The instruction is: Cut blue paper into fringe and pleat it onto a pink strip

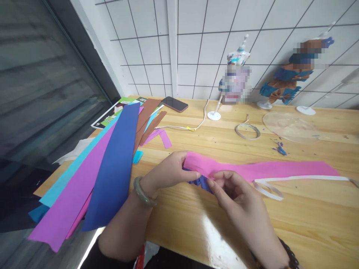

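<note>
A long pink strip (280, 170), of paper or thin cloth, stretches to the right across the table. My left hand (179, 168) grips its left end, with the thumb lying on the front. Below that thumb a short, gathered blue piece (200, 181) shows along the pink strip's lower edge. The fingers of my right hand (235, 194) are closed in a pinch at the right end of the blue piece, where it meets the pink strip. A narrow white strip (305, 177) runs along the pink strip's lower edge, and part of it curls on the table.
Long blue (112, 168), purple and light-blue strips lie at the left, overhanging the table edge. Behind are a phone (174, 104), a white cord (200, 125), a wire coil (247, 131) and blue scraps (280, 149). Dressed miniature stands (214, 115) rise by the tiled wall.
</note>
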### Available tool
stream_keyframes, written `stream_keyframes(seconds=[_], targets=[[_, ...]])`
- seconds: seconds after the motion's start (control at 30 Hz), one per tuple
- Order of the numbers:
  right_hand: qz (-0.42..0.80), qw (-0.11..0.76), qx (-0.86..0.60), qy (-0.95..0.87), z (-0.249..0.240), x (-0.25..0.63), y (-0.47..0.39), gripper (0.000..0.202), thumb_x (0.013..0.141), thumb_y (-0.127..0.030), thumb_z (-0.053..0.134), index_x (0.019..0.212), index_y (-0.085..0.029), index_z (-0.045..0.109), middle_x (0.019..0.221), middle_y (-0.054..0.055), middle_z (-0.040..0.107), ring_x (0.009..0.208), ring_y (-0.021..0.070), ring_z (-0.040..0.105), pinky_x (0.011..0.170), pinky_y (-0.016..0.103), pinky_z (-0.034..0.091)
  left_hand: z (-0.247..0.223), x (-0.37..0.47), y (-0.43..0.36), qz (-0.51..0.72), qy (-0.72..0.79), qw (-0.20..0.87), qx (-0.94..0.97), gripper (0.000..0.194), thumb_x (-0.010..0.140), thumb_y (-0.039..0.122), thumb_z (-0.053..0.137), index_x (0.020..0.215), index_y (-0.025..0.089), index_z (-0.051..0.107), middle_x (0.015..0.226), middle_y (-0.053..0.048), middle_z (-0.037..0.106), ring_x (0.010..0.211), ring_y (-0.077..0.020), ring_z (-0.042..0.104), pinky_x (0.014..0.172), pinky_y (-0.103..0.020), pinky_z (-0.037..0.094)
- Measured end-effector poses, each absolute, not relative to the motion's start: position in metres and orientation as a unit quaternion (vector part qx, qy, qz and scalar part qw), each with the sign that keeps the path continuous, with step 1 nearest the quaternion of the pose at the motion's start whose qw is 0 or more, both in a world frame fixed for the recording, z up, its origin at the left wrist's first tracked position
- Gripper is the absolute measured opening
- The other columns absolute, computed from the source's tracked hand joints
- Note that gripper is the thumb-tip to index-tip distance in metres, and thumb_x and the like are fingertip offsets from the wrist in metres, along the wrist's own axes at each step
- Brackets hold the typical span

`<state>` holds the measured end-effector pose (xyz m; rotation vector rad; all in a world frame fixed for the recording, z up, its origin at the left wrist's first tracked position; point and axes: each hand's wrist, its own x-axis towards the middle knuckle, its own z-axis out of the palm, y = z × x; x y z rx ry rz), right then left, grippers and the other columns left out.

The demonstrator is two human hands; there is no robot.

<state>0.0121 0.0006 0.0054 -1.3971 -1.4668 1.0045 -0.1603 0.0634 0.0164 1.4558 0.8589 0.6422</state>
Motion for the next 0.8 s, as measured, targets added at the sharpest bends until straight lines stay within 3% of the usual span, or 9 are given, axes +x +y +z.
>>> stream_keyframes(seconds=[0.1, 0.2, 0.37, 0.53, 0.8], targets=[[0.354, 0.406, -0.574, -0.616, 0.010, 0.019, -0.003, 0.020, 0.082, -0.037, 0.054, 0.092, -0.020, 0.055, 0.061, -0.002, 0.058, 0.054, 0.0126, 0.056, 0.051, 0.024, 0.045, 0.015, -0.160, 0.064, 0.283, 0.371, 0.624, 0.627, 0.022, 0.071, 0.014, 0.057, 0.093, 0.011, 0.060, 0.085, -0.006, 0.064, 0.074, -0.0137, 0.058, 0.065, -0.025, 0.046], [0.224, 0.370, -0.566, -0.702, 0.011, 0.026, -0.008, 0.023, 0.082, -0.036, 0.054, 0.100, -0.021, 0.056, 0.082, 0.003, 0.062, 0.072, 0.0165, 0.060, 0.063, 0.029, 0.048, 0.015, -0.160, 0.064, 0.282, 0.374, 0.623, 0.626, 0.021, 0.071, 0.015, 0.057, 0.092, 0.011, 0.060, 0.081, -0.004, 0.063, 0.071, -0.0125, 0.058, 0.064, -0.024, 0.045], [0.014, 0.323, -0.460, -0.827, 0.009, 0.025, -0.011, 0.026, 0.083, -0.023, 0.053, 0.109, -0.017, 0.055, 0.108, 0.013, 0.053, 0.096, 0.0243, 0.052, 0.076, 0.039, 0.044, 0.018, -0.160, 0.064, 0.288, 0.355, 0.636, 0.621, 0.017, 0.070, 0.014, 0.059, 0.086, 0.012, 0.061, 0.078, -0.002, 0.063, 0.069, -0.0114, 0.057, 0.064, -0.023, 0.045], [-0.073, 0.293, -0.420, -0.856, 0.004, 0.017, -0.007, 0.021, 0.085, -0.014, 0.049, 0.103, -0.014, 0.058, 0.106, 0.015, 0.054, 0.095, 0.0268, 0.047, 0.075, 0.043, 0.040, 0.019, -0.159, 0.063, 0.280, 0.346, 0.657, 0.608, 0.010, 0.070, 0.016, 0.059, 0.079, 0.012, 0.061, 0.069, -0.001, 0.061, 0.064, -0.0104, 0.055, 0.060, -0.022, 0.045], [-0.071, 0.313, -0.391, -0.863, 0.002, 0.015, -0.003, 0.014, 0.083, -0.013, 0.052, 0.095, -0.013, 0.060, 0.096, 0.012, 0.058, 0.086, 0.0227, 0.048, 0.070, 0.038, 0.039, 0.018, -0.160, 0.064, 0.276, 0.349, 0.632, 0.635, 0.013, 0.071, 0.017, 0.058, 0.081, 0.011, 0.061, 0.075, -0.003, 0.063, 0.069, -0.0127, 0.057, 0.063, -0.024, 0.045]])
